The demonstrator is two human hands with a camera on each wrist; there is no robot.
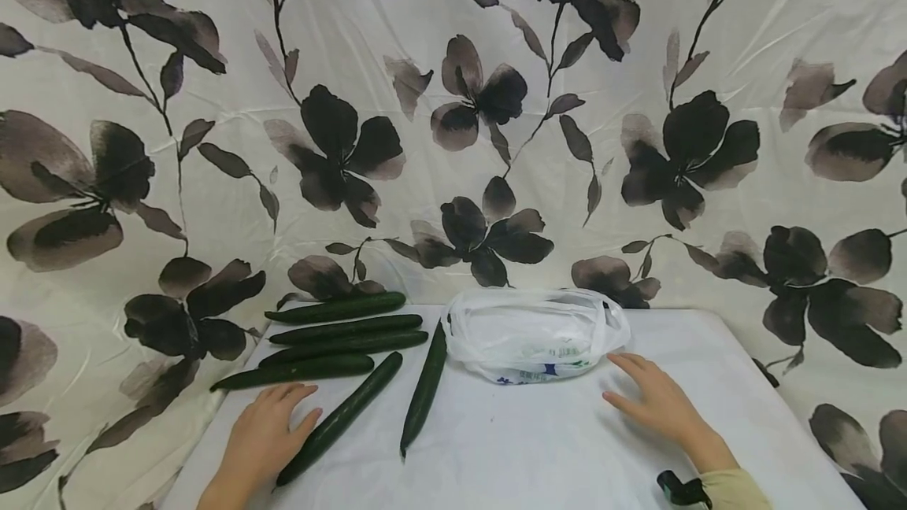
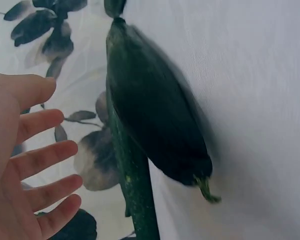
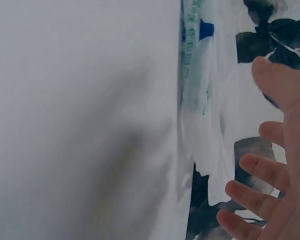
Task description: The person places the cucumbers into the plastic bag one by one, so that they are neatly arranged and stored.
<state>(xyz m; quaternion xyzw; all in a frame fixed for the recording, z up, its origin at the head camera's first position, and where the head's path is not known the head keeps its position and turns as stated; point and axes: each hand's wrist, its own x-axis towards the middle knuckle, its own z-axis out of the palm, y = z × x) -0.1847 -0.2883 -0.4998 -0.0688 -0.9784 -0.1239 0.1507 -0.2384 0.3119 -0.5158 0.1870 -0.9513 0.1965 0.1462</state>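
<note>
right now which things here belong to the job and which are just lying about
Likely in the job:
- six cucumbers
- bag
- left hand, by the cucumbers
- right hand, by the bag

Probably just there:
- white table
- flowered cloth behind
- black thing at the right wrist
</note>
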